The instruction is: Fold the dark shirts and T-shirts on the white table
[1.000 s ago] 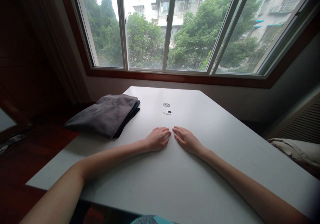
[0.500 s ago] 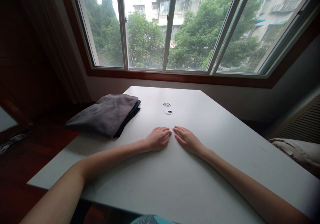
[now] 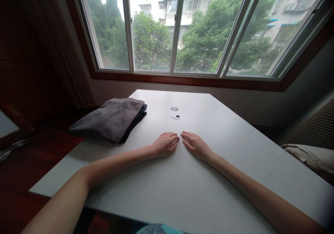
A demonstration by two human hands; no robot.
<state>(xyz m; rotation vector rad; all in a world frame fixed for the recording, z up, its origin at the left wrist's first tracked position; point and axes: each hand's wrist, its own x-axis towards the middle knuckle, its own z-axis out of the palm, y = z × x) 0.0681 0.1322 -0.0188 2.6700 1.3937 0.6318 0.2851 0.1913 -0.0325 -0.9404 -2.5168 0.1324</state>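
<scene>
My left hand (image 3: pixel 166 144) rests palm down on the white table (image 3: pixel 156 185), fingers stretched out and pointing right. Facing it across a narrow gap, my right hand (image 3: pixel 196 145) lies on the same surface with its fingers extended to the left. Both hands hold nothing. To the left of my left hand is a stack of folded cloth, a grey piece (image 3: pixel 109 119) on top and dark pieces (image 3: pixel 133 127) showing beneath its right edge.
Beyond my hands, a round cable-hole cover (image 3: pixel 175 116) and a round opening (image 3: pixel 174 109) are set in the tabletop. A window (image 3: pixel 153 42) spans the wall behind. Light-coloured fabric (image 3: pixel 313 157) sits past the right edge, and cables (image 3: pixel 13 150) lie on the floor at left.
</scene>
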